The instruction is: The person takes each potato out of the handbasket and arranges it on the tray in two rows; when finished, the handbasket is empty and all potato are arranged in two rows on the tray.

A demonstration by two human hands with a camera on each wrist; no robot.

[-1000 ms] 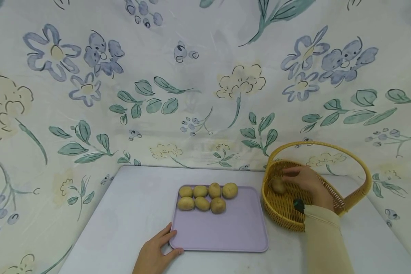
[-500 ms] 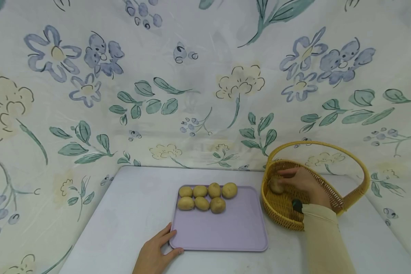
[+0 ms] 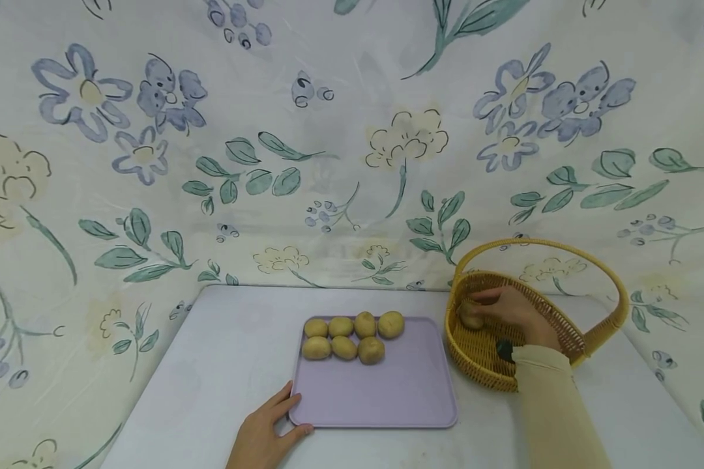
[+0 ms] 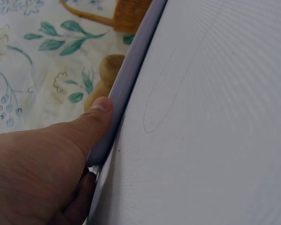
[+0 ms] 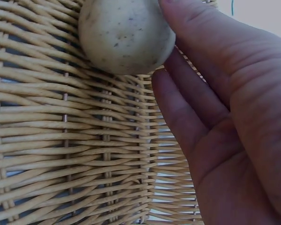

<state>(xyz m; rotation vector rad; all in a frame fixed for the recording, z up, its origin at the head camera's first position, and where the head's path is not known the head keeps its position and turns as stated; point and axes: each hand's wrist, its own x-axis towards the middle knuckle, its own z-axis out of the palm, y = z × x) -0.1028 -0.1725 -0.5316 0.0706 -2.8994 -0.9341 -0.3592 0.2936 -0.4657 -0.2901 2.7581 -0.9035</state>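
A lavender tray lies on the white table, with several potatoes in two rows at its far left. My left hand holds the tray's near left corner; in the left wrist view the thumb lies along the rim. Inside the wicker basket to the right, my right hand holds one potato near the left wall. Close up in the right wrist view, thumb and fingers are at the side of that potato; its top is cut off.
The basket's tall handle arches over the right hand and wrist. A floral cloth hangs behind the table. A narrow strip of table separates tray and basket.
My right hand and the potato in the basket have shifted slightly left, toward the basket's left wall. The left hand and the potatoes on the tray stay as they were.
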